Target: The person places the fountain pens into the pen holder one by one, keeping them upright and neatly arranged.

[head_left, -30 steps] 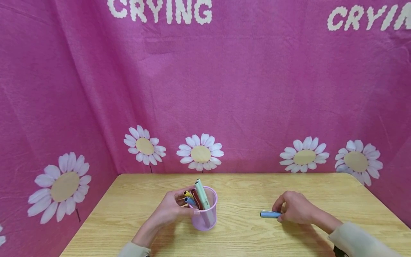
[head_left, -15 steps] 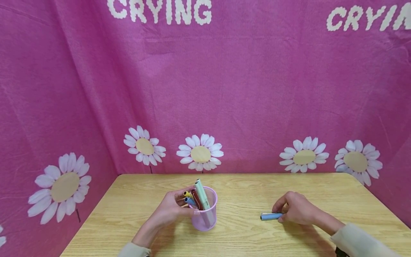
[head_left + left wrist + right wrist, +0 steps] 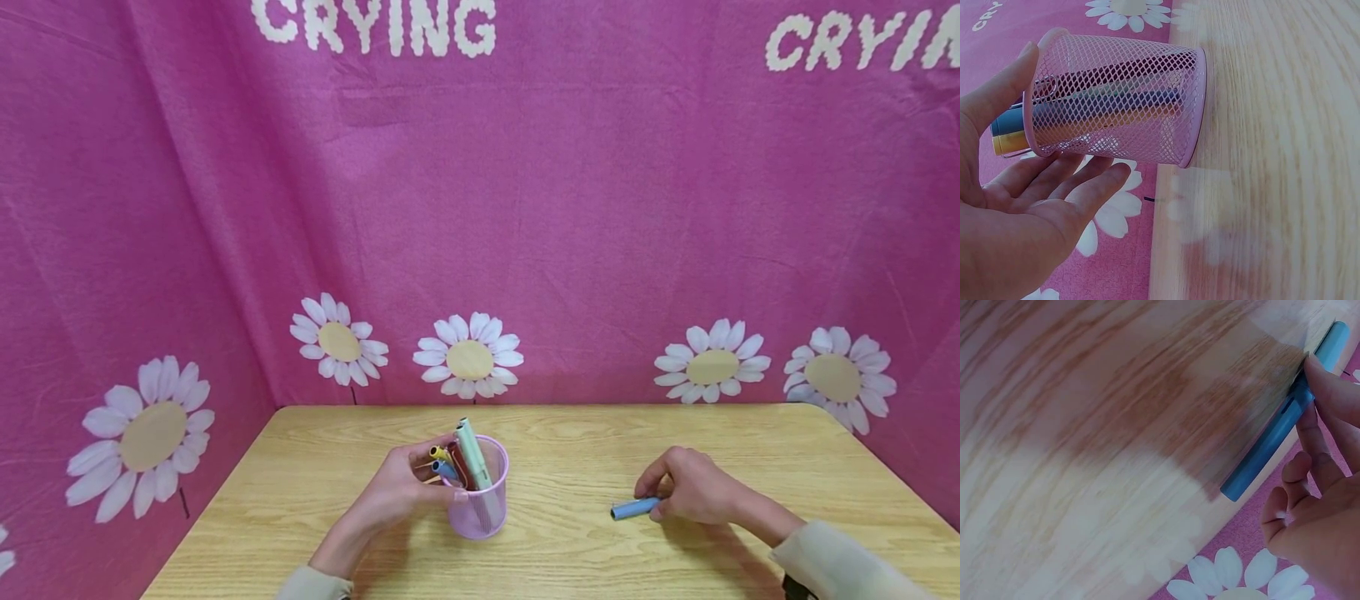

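A pink mesh pen cup [image 3: 477, 517] stands upright on the table. My left hand [image 3: 397, 487] holds it from the left, thumb at the rim and fingers round the far side. Out of the cup lean a pale green pen [image 3: 472, 452], a dark red pen [image 3: 459, 467], a yellow pen [image 3: 437, 452] and a blue one; the left wrist view shows their lower ends through the mesh. At the right, my right hand [image 3: 693, 487] pinches a blue pen [image 3: 1269, 447] between thumb and fingertips near its middle, close over the table; its ring and little fingers are curled beside it.
The light wooden table [image 3: 555, 558] ends at the back against a pink cloth [image 3: 585, 208] printed with white daisies and lettering. The cloth also hangs along the left and right sides. Wood surface lies between the two hands.
The blue pen in my right hand has turned: its clip has rolled out of the head view and its left end has swung slightly towards me. My left hand and the cup have stayed put.
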Tool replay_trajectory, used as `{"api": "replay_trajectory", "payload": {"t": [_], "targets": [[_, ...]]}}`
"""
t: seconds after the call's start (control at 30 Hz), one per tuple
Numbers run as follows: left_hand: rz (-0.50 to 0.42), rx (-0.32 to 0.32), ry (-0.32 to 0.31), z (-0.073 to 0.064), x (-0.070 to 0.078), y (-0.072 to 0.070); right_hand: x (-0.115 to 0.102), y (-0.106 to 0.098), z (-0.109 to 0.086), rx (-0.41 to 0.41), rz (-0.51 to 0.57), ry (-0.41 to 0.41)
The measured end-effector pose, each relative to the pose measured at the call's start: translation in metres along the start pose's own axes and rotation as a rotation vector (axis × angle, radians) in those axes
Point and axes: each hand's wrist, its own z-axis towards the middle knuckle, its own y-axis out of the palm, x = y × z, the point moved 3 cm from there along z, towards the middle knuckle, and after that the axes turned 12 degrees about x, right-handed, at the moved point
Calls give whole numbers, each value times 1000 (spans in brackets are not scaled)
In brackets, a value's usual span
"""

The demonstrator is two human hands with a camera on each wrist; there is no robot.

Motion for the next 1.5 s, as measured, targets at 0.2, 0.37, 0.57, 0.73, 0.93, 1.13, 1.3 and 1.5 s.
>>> {"api": "replay_trajectory", "payload": {"t": [0.2, 0.37, 0.57, 0.73, 0.93, 1.13, 1.3, 1.5], "targets": [[7, 6, -7, 1, 1, 1, 0, 1, 1, -1, -25, -3], [-6, 1, -11, 1, 1, 1, 0, 2, 1, 5, -44, -25], [2, 5, -23, -1, 0, 0, -2, 3, -1, 14, -56, -47], [10, 10, -27, -2, 0, -1, -4, 3, -2, 16, -67, -41], [10, 11, -23, -1, 1, 1, -7, 2, -1, 34, -69, -24], [25, 11, -18, 0, 2, 0, -15, -1, 1, 61, -73, -15], [28, 9, -20, 0, 2, 0, -20, -2, 1, 78, -52, 18], [26, 8, -4, 1, 1, 0, -26, -4, 0, 102, -21, 43]]}}
